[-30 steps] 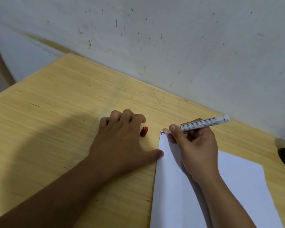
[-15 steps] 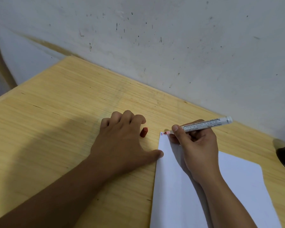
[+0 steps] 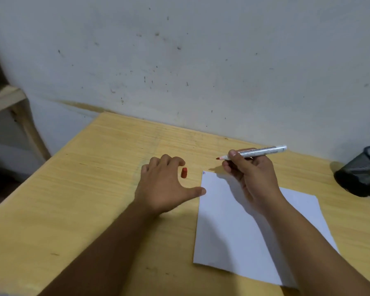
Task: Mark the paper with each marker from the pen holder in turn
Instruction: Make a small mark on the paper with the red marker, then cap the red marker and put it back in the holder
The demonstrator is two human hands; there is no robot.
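A white sheet of paper (image 3: pixel 239 227) lies on the wooden table (image 3: pixel 83 189), with two small marks, one blue and one red, at its far left corner. My right hand (image 3: pixel 250 176) grips a white marker (image 3: pixel 263 151) with a red tip, held in the air just beyond that corner. My left hand (image 3: pixel 165 186) rests palm down on the table, its thumb touching the paper's left edge. The marker's red cap (image 3: pixel 184 172) lies on the wood beside my left fingers. A black mesh pen holder (image 3: pixel 363 171) stands at the right edge; its contents are hidden.
A stained white wall (image 3: pixel 201 71) runs right behind the table. A wooden frame (image 3: pixel 19 116) stands beyond the table's left side. The table's left edge slopes down toward the near left.
My right hand has lifted the marker's tip off the paper's corner and drawn it up and away. The view has tilted, so the pen holder shows more. My left hand stays put.
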